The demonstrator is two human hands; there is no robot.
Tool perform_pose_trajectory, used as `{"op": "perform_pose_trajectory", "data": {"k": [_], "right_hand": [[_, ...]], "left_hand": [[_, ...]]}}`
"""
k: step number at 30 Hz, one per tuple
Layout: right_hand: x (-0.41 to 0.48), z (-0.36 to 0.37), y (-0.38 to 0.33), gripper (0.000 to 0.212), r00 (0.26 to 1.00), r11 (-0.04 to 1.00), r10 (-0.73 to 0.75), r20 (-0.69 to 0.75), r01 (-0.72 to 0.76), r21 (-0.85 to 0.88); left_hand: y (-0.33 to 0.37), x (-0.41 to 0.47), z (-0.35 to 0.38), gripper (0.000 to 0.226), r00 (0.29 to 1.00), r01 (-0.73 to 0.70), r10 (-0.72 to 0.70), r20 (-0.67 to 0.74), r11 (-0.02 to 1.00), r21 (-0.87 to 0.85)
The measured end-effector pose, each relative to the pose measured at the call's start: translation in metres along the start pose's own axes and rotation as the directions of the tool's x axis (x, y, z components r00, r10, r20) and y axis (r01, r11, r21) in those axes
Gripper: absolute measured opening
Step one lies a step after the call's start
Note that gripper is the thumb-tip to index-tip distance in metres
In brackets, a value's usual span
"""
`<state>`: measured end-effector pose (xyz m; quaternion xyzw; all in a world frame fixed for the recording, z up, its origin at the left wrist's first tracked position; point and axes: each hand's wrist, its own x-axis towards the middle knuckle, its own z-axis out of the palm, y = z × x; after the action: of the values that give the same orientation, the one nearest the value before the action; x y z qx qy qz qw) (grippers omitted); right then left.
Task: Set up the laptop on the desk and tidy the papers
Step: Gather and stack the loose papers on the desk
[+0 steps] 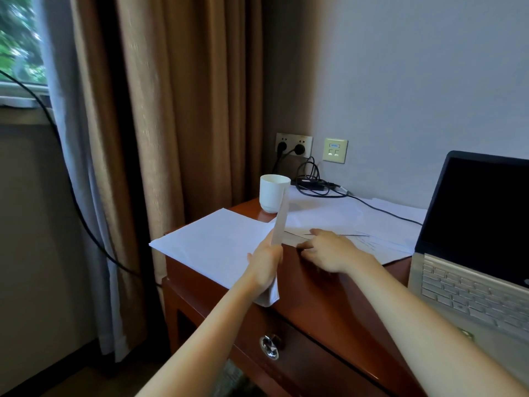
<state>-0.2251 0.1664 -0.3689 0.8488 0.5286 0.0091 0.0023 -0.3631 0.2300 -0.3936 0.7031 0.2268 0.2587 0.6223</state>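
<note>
- Sheaf of papers (279, 224) stands upright, edge-on to the camera, in left hand (267, 263); fingers wrapped round its lower part. Bottom corner of the sheaf sticks out below the fist, top end reaches up in front of the cup.
- Right hand (329, 250) sits just right of the left fingers, palm down on spread papers (357, 222). Index finger stretched forward, other fingers (305, 247) bent with tips at the near-left edge of those sheets; cannot tell if they pinch a sheet or only press it.
- Spread papers lie flat under and beyond the right fingers, overlapping, running back toward the wall and right up to the laptop.
- Single white sheet (217, 242) lies flat left of the left fingers, one corner hanging past the desk's left edge.
- Laptop (472, 253) well right of the right fingers, on desk (329, 296); lid open, screen dark, keyboard silver.
- White cup (273, 193) beyond the left fingers, upright, partly behind the sheaf's top.
- Black cable (386, 212) crosses the spread papers beyond the right fingers, from power adapter (310, 184) by the wall toward the laptop.
- Wall sockets (293, 144) far beyond the fingers, two plugs in; network plate (335, 150) beside them.
- Drawer knob (269, 346) below the left wrist, on the desk front.
- Brown curtain (186, 110) left of the fingers, behind the desk; window (17, 38) far left.
</note>
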Motion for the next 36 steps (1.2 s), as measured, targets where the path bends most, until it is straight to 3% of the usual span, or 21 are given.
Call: {"op": "perform_pose_trajectory", "data": {"k": [4, 6, 8, 11, 18, 23, 26, 28, 30, 32, 33, 34, 36], "right_hand": [[0.011, -0.001, 0.004, 0.052, 0.999, 0.994, 0.010, -0.045, -0.005, 0.108], [0.018, -0.004, 0.011, 0.067, 0.998, 0.981, 0.068, 0.007, -0.068, 0.182], [0.023, -0.005, 0.017, 0.084, 0.987, 0.963, 0.136, 0.088, -0.153, 0.222], [0.029, 0.004, 0.019, 0.098, 0.966, 0.938, 0.215, 0.141, -0.244, 0.247], [0.039, -0.010, 0.016, 0.077, 0.985, 0.985, 0.161, 0.057, -0.156, -0.069], [0.046, -0.005, 0.013, 0.042, 0.991, 0.974, 0.113, -0.067, -0.124, -0.190], [0.047, -0.002, 0.021, 0.030, 0.972, 0.968, 0.175, -0.157, -0.199, -0.151], [0.048, -0.004, 0.026, 0.028, 0.935, 0.959, 0.278, -0.220, -0.284, 0.007], [0.048, -0.009, 0.030, 0.029, 0.899, 0.927, 0.372, -0.232, -0.346, 0.145], [0.050, -0.014, 0.036, 0.030, 0.875, 0.897, 0.428, -0.226, -0.382, 0.221], [0.050, -0.017, 0.039, 0.031, 0.861, 0.882, 0.453, -0.231, -0.396, 0.255], [0.050, -0.021, 0.042, 0.031, 0.847, 0.868, 0.475, -0.241, -0.404, 0.289], [0.048, -0.026, 0.048, 0.031, 0.824, 0.852, 0.495, -0.275, -0.398, 0.339]], "left_hand": [[0.007, -0.010, -0.001, 0.020, 0.994, -0.098, 0.094, -0.050, 0.991, -0.091], [0.009, -0.013, -0.004, 0.027, 0.995, -0.090, 0.086, -0.057, 0.993, -0.077], [0.004, -0.008, -0.004, 0.015, 0.992, -0.110, 0.110, -0.057, 0.994, -0.001], [-0.001, 0.000, -0.002, 0.062, 0.996, -0.092, 0.092, 0.007, 0.988, 0.124], [-0.001, 0.008, -0.002, 0.075, 0.999, -0.041, 0.042, -0.001, 0.989, 0.144], [0.005, 0.005, -0.004, 0.039, 1.000, 0.000, -0.001, 0.010, 0.999, 0.040], [0.009, -0.001, -0.007, 0.018, 0.999, -0.043, 0.044, 0.016, 0.998, -0.037], [0.009, -0.003, -0.009, 0.019, 0.997, -0.076, 0.076, 0.004, 0.995, -0.057], [0.008, -0.003, -0.012, 0.034, 0.998, -0.051, 0.051, 0.025, 0.999, -0.005], [0.007, 0.000, -0.010, 0.024, 0.996, -0.072, 0.064, 0.069, 0.991, 0.111], [0.006, 0.004, -0.008, 0.035, 0.991, -0.092, 0.073, 0.110, 0.978, 0.185], [0.006, 0.006, -0.005, 0.058, 0.984, -0.109, 0.060, 0.168, 0.947, 0.301], [0.010, 0.007, 0.004, 0.068, 0.971, -0.094, -0.060, 0.232, 0.798, 0.596]]}}
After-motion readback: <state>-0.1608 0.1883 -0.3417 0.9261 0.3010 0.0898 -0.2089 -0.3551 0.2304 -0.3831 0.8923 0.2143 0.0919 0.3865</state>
